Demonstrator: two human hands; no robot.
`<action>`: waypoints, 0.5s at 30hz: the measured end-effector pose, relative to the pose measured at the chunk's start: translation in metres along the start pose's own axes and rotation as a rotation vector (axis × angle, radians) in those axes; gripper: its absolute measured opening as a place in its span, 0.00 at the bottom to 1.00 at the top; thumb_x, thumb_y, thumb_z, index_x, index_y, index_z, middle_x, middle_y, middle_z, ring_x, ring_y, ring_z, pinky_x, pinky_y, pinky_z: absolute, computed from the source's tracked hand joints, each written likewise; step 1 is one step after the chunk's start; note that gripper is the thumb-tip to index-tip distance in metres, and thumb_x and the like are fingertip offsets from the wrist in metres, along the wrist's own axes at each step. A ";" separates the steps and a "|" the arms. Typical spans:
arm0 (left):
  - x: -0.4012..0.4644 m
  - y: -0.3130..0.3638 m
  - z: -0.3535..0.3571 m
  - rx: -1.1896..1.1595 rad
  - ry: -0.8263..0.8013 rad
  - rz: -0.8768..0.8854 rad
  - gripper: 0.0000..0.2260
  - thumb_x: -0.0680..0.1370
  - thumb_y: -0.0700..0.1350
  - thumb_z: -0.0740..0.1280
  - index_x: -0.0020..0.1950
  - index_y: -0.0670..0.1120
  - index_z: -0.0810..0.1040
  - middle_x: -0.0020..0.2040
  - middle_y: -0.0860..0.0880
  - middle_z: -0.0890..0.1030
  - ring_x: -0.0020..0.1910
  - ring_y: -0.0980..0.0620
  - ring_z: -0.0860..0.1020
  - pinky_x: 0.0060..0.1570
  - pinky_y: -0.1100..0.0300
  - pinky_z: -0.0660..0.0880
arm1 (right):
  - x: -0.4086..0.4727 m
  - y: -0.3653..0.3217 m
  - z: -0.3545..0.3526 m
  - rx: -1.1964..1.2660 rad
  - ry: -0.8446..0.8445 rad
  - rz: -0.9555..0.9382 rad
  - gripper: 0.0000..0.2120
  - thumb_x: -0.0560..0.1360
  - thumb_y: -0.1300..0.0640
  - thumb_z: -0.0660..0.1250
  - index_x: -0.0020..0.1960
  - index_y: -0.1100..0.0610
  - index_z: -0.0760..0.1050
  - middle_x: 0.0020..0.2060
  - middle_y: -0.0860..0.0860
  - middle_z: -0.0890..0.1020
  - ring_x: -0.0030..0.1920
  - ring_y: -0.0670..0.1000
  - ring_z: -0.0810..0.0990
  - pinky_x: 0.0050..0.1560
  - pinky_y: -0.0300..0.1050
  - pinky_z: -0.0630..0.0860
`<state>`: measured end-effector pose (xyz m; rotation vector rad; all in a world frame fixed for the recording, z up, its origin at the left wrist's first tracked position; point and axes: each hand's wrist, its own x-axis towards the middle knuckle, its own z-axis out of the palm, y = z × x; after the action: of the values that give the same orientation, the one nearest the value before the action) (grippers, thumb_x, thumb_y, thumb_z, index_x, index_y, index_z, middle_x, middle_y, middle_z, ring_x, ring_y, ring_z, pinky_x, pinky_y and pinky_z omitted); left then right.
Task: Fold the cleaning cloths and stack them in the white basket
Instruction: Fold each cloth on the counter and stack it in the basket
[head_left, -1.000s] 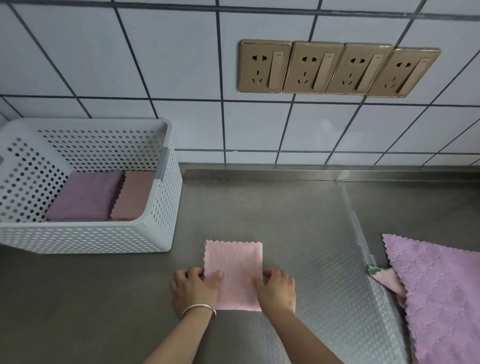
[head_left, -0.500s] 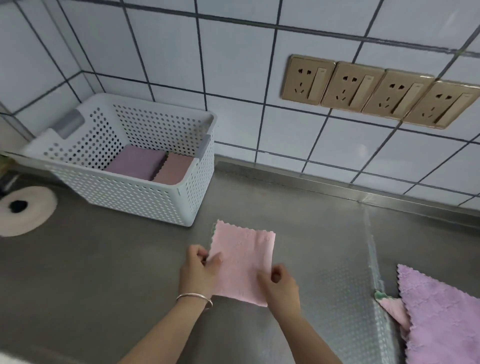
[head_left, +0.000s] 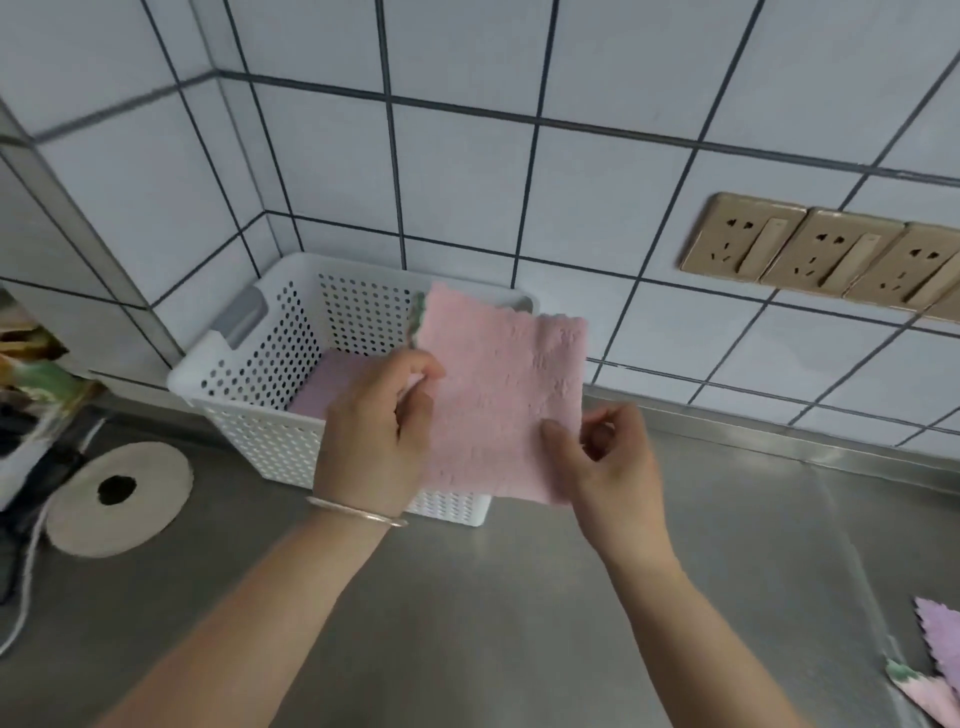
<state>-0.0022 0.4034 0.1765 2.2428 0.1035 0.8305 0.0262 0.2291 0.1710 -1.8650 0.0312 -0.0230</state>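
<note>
Two bare forearms, no sleeves in view, left hand (head_left: 371, 431) with a thin silver-toned bangle (head_left: 356, 512) at the wrist, right hand (head_left: 613, 467) and its wrist bare of jewellery, short unpainted nails

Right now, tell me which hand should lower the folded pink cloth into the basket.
Left. The left hand grips the pink cloth on the side over the white basket, above the folded purple cloth inside. The right hand pinches the cloth's other edge, outside the basket, so it would probably have to reach across.
</note>
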 end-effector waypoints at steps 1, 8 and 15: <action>0.016 -0.013 -0.008 0.006 -0.031 -0.014 0.06 0.76 0.37 0.63 0.46 0.47 0.76 0.41 0.53 0.78 0.36 0.62 0.74 0.38 0.69 0.69 | 0.007 -0.010 0.016 -0.026 0.021 -0.021 0.11 0.72 0.54 0.69 0.40 0.52 0.66 0.33 0.46 0.73 0.31 0.44 0.70 0.30 0.32 0.67; 0.103 -0.102 -0.012 0.168 -0.374 -0.273 0.07 0.77 0.40 0.62 0.45 0.52 0.75 0.38 0.51 0.75 0.35 0.52 0.73 0.32 0.66 0.66 | 0.073 -0.036 0.105 -0.615 -0.094 -0.168 0.01 0.76 0.61 0.57 0.45 0.57 0.65 0.31 0.50 0.71 0.35 0.55 0.70 0.28 0.45 0.61; 0.137 -0.173 0.044 0.269 -0.874 -0.293 0.08 0.75 0.38 0.64 0.42 0.51 0.76 0.34 0.56 0.72 0.36 0.54 0.72 0.31 0.65 0.65 | 0.133 -0.006 0.162 -1.137 -0.378 0.134 0.13 0.76 0.67 0.56 0.60 0.62 0.69 0.56 0.59 0.77 0.56 0.59 0.78 0.44 0.48 0.73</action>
<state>0.1600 0.5448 0.1118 2.5578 0.1264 -0.3684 0.1640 0.3811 0.1295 -2.9617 -0.1178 0.5411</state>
